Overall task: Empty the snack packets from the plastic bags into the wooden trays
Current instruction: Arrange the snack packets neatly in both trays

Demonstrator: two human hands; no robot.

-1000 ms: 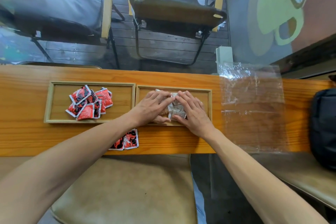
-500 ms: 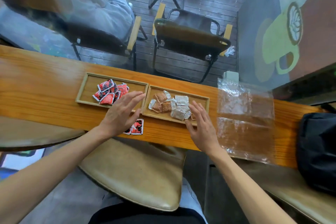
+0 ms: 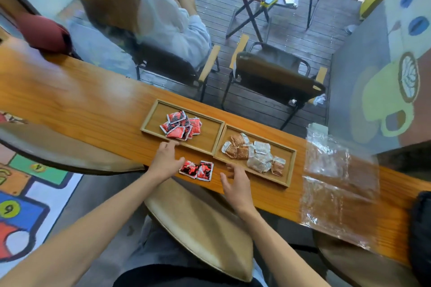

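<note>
Two shallow rectangular wooden trays side by side on the long orange-brown wooden tabletop (image 3: 93, 109); both hands empty, fingers spread.

Left tray (image 3: 149, 117) holds a heap of red-and-black foil packets (image 3: 180, 124). Right tray (image 3: 288, 171), touching it, holds brown and pale packets (image 3: 253, 155). Two stray red-and-black packets (image 3: 197, 169) lie just before the left tray, between left hand (image 3: 166, 162) and right hand (image 3: 238, 187). Empty clear plastic bags (image 3: 335, 184) lie flat right of the right tray.

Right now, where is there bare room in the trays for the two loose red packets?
The left tray is bare right of the red pile. The right tray is crowded, bare only along its far edge. The two loose red packets lie between the open left hand and right hand.
</note>
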